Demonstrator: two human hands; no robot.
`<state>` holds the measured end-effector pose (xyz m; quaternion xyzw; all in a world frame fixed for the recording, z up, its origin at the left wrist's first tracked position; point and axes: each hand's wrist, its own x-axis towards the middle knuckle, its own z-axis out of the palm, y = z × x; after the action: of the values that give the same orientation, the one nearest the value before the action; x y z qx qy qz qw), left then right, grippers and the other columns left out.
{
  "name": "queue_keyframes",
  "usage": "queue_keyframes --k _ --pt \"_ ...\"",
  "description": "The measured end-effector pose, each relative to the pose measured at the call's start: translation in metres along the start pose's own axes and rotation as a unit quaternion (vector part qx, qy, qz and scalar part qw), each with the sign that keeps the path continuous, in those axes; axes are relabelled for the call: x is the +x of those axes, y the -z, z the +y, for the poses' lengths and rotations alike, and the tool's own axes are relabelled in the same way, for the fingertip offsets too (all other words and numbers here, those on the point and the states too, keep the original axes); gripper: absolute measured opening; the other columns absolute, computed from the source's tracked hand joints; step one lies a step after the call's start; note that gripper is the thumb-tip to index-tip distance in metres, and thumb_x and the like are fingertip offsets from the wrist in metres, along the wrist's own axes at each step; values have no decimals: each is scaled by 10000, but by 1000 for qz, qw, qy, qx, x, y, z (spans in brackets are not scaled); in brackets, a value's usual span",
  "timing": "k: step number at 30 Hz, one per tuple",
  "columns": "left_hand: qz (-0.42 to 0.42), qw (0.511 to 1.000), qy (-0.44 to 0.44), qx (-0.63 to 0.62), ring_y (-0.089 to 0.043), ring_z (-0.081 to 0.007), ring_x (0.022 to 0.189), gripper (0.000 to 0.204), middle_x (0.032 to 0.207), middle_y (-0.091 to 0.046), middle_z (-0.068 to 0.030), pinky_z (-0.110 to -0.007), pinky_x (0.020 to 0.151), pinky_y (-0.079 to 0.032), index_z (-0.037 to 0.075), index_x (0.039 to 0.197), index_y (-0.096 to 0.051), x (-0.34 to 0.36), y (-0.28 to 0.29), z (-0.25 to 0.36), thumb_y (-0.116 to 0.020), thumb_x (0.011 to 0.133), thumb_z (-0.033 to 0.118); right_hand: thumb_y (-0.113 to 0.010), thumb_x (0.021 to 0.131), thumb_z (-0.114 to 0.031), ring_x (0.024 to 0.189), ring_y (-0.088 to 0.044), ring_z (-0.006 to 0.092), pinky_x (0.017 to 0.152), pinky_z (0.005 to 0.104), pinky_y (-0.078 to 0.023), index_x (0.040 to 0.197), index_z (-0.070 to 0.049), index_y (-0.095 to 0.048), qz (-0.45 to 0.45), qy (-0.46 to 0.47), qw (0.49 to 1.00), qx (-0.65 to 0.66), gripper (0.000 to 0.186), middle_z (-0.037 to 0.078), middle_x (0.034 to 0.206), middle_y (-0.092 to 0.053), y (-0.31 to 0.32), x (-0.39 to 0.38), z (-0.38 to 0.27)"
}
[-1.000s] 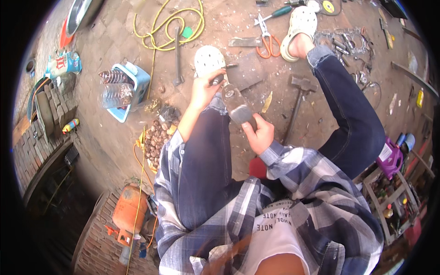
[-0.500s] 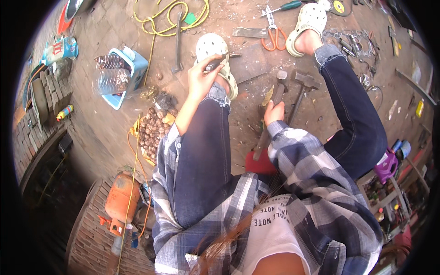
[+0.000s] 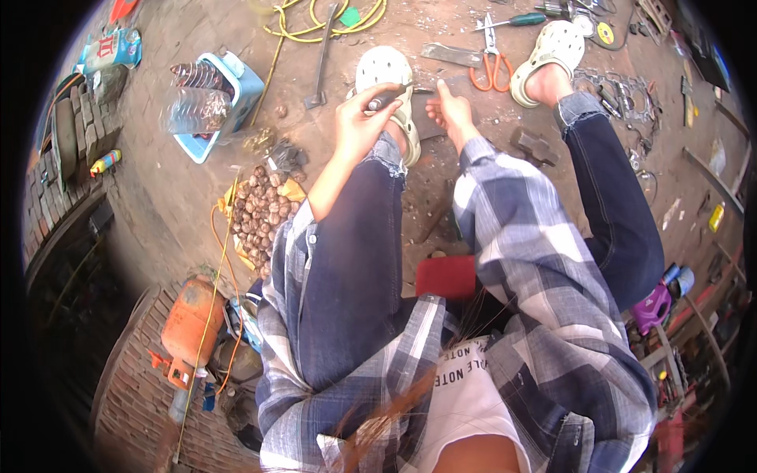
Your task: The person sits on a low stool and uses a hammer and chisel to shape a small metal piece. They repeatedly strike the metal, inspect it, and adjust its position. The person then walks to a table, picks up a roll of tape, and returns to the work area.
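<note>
My left hand (image 3: 356, 124) grips a short dark metal piece (image 3: 382, 100) over the pale clog (image 3: 378, 65) on my left foot. Just right of it, my right hand (image 3: 448, 112) is open, fingers loosely curled and nothing visible in them, near a small dark rod (image 3: 423, 90) beside that clog. A sledgehammer head (image 3: 533, 146) lies to the right of my right forearm, its handle hidden by my sleeve. A dark bar (image 3: 432, 223) lies between my legs, partly covered.
Walnuts (image 3: 256, 213) lie left of my leg, near a blue basket (image 3: 248, 94) with plastic bottles. Scissors (image 3: 490, 67), a flat blade (image 3: 449, 55), yellow hose (image 3: 315, 24) and metal parts (image 3: 623, 98) are ahead. An orange gas cylinder (image 3: 192, 319) stands lower left.
My right hand has let go of the heavy tool it held, which went down between my legs, and has moved forward beside the clog. My left hand still grips its piece.
</note>
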<state>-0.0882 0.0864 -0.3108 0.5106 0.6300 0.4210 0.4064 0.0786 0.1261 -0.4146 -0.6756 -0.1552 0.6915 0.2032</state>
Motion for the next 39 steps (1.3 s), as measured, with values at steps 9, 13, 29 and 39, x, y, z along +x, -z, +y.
queue_keyframes --k 9,13,29,39 --pt "-2 1000 2 3 -630 -133 951 261 1008 -684 -83 -263 837 -497 -3 1031 -665 -9 4 5 -691 771 -25 -522 939 -197 535 -594 124 439 231 -441 804 24 -613 14 -15 999 39 274 94 703 -663 -21 13 9" --pt "22 1000 6 1 -650 -134 926 264 972 -700 -85 -261 823 -496 21 1007 -682 -12 3 4 -713 746 -4 -510 942 -151 561 -614 141 480 249 -507 846 39 -597 9 -7 999 44 230 102 724 -657 -21 11 13" --pt "16 999 44 -10 -640 -108 913 252 975 -700 -68 -249 798 -493 32 1001 -688 -6 4 5 -717 752 4 -726 753 -307 761 -667 266 697 376 -505 797 -31 -650 99 199 917 -330 290 128 755 -676 4 14 18" --pt "-43 999 29 -10 -649 -106 883 241 944 -705 -60 -249 781 -501 27 987 -688 -6 7 3 -726 750 19 -700 772 -189 697 -651 258 665 359 -499 833 -26 -610 143 265 923 -239 196 129 729 -657 21 -20 45"
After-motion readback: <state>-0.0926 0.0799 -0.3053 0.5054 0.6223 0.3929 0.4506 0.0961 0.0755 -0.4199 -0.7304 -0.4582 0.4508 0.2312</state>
